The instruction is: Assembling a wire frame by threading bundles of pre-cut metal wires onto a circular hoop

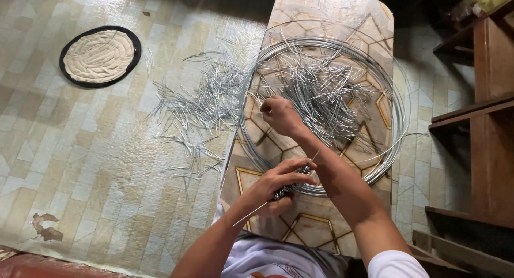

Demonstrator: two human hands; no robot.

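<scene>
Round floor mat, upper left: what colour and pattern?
Beige round mat, spiral-stitched, with a black border; the head view shows it.

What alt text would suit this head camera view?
A person's left hand grips a small wound wire piece while the right hand reaches into cut wire pieces inside a wire coil on a patterned table.
</scene>
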